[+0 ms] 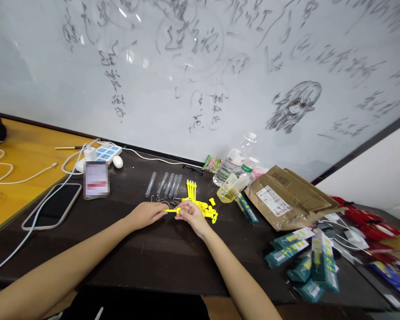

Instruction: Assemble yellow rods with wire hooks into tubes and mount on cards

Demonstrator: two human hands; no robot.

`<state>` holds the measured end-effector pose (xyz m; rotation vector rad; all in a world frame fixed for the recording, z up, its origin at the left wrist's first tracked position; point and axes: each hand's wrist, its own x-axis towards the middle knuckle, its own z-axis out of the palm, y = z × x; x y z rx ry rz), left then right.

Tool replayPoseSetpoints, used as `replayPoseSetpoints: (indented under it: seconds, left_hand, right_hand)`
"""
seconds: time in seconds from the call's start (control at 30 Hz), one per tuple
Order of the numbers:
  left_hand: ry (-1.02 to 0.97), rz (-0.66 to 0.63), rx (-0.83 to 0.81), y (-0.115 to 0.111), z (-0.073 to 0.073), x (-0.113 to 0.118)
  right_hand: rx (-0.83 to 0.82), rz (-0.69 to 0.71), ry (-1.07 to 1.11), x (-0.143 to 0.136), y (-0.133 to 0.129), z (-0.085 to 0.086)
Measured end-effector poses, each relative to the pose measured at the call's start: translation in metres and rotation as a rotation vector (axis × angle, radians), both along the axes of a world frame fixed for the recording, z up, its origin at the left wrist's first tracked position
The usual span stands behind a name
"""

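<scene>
Between my two hands is a thin yellow plastic stick (170,210) with a wider part at its right end. My left hand (150,214) pinches its left end, and the fingers of my right hand (192,216) close on the wider end. Just behind my right hand lies a heap of small yellow plastic pieces (205,207), partly hidden by it. Several yellow sticks (191,189) lie side by side farther back. Bent metal wires (160,198) rest behind my left hand, near several clear plastic tubes (169,184).
Two bottles (233,182) and a cardboard parcel (283,195) stand at the back right. Green packets (323,262) lie at the right. On the left are a phone (55,206), a power strip (105,155) and cables. A whiteboard (146,98) rises behind the dark table (146,262).
</scene>
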<state>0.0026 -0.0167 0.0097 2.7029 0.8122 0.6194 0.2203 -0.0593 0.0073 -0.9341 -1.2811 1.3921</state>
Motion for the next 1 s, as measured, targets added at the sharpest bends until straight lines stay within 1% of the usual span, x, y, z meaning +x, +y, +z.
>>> replayPoseSetpoints:
  seconds: [0.17, 0.33, 0.47, 0.6, 0.7, 0.83, 1.0]
  left_hand:
    - [0.002, -0.016, -0.006, 0.0, -0.002, 0.0]
    - [0.029, -0.05, -0.009, -0.002, 0.001, 0.001]
    - [0.043, -0.061, -0.024, -0.005, 0.002, 0.001]
    - [0.026, -0.04, -0.047, -0.004, 0.0, 0.001]
    - [0.005, -0.039, -0.068, -0.003, -0.001, 0.0]
    - [0.024, -0.067, -0.085, -0.003, 0.001, -0.001]
    - [0.036, -0.068, -0.099, -0.003, 0.003, 0.0]
  right_hand:
    - [-0.015, 0.031, 0.006, 0.0, -0.001, -0.003]
    - [-0.004, 0.018, 0.004, -0.005, -0.002, -0.005]
    - [0.022, 0.021, -0.046, -0.007, -0.001, -0.008]
    - [0.124, 0.022, -0.146, -0.005, -0.001, -0.009]
    - [0.214, -0.006, -0.238, -0.005, -0.003, -0.008]
    - [0.309, -0.041, -0.336, -0.009, -0.006, -0.006]
    - [0.394, -0.065, -0.423, -0.013, -0.009, -0.002]
